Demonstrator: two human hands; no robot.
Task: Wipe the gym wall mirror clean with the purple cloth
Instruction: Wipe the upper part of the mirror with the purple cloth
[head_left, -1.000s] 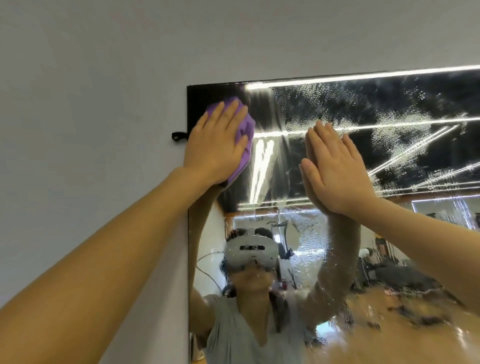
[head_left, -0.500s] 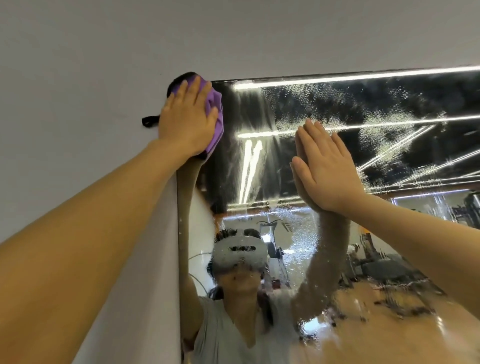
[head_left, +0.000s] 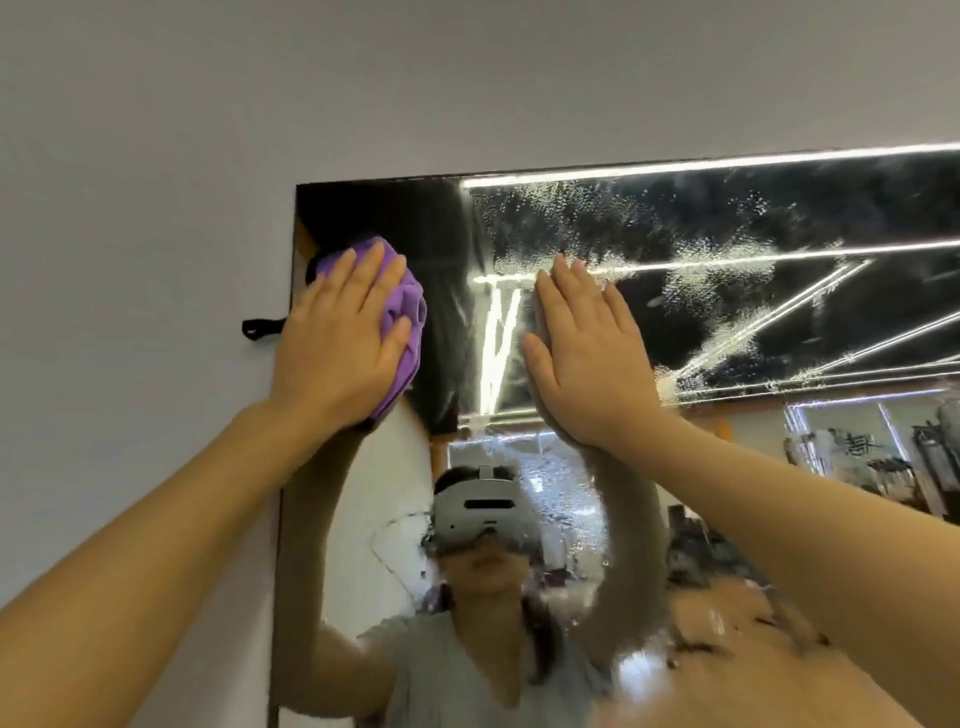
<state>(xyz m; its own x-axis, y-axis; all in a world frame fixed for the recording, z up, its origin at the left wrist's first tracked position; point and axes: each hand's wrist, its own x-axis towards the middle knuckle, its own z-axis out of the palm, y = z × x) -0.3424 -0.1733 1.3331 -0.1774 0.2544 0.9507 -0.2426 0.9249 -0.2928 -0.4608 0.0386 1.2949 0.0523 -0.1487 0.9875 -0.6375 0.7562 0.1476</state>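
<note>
The wall mirror (head_left: 727, 322) hangs on a pale wall, its upper part speckled with spray droplets. My left hand (head_left: 337, 343) lies flat with straight fingers on the bunched purple cloth (head_left: 408, 317), pressing it against the glass near the mirror's upper left edge. A streak-free strip of glass runs beside the cloth. My right hand (head_left: 587, 353) rests flat against the mirror to the right of the cloth, fingers straight and holding nothing. The mirror reflects both arms and a person wearing a headset.
A small black strap or hook (head_left: 260, 328) sticks out from the wall (head_left: 130, 234) just left of the mirror's edge. The mirror's top edge (head_left: 623, 169) runs below bare wall. Reflected gym equipment (head_left: 883, 457) shows at the right.
My left hand has slid the purple cloth down from the mirror's top left corner, a little to the right. My right hand has stayed flat on the glass.
</note>
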